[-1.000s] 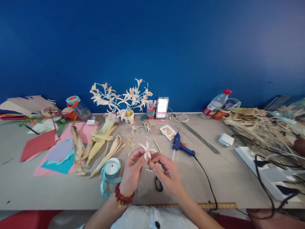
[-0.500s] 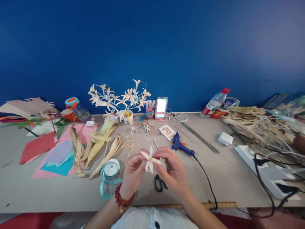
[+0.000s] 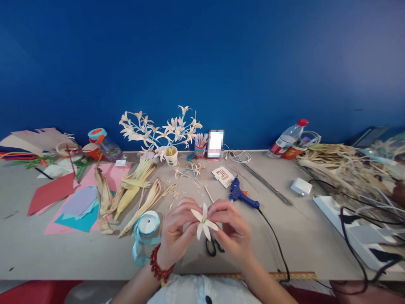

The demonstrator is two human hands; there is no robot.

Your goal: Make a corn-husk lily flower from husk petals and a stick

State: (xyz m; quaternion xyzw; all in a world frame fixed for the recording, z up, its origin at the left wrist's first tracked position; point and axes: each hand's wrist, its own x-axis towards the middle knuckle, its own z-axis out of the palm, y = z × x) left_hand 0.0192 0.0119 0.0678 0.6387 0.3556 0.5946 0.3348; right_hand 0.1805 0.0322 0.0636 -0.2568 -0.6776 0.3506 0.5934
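A pale corn-husk flower (image 3: 204,221) with several pointed petals faces up between my hands, above the table's front part. My left hand (image 3: 179,230), with a red beaded bracelet at the wrist, pinches it from the left. From the other side my right hand (image 3: 232,228) has its fingers closed on the flower too. What the fingertips grip behind the petals is hidden. Below the flower lie black-handled scissors (image 3: 211,248), partly covered by my right hand. A roll of light blue ribbon (image 3: 148,223) lies left of my left hand.
A blue glue gun (image 3: 243,195) lies to the right, its cord running to the front edge. Corn husks (image 3: 134,185) and coloured paper (image 3: 50,192) lie left. Husk flowers stand in a paper cup (image 3: 171,157) behind. At far right are a power strip (image 3: 337,223) and cables.
Both hands have come slightly down and toward me with the flower. The flower has turned a little, and its petals show more fully.
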